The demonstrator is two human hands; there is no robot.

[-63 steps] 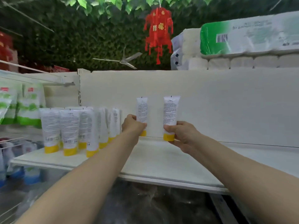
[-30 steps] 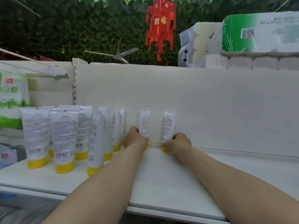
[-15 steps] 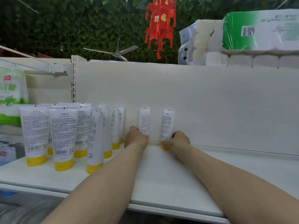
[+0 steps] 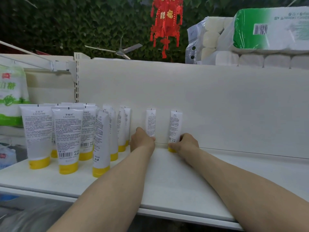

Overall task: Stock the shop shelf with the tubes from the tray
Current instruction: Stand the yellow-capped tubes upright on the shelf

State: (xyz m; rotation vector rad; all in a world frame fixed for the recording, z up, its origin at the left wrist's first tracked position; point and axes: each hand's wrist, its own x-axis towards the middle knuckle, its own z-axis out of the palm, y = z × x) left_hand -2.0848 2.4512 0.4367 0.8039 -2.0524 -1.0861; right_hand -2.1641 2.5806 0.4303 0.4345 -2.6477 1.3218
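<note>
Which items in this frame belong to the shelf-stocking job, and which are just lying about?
Job: left hand holding left tube; right hand holding right tube; standing tubes; shelf.
Lying about: toilet-roll packs; red lantern; ceiling fan; green-white bag.

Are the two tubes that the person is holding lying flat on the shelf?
No, the left tube and the right tube both stand upright at the back of the shelf.

Soft, even, rather dim light; faint shadows on the white shelf (image 4: pixel 167 181). Wide-angle bending at the edges; near-left corner blurred.
</note>
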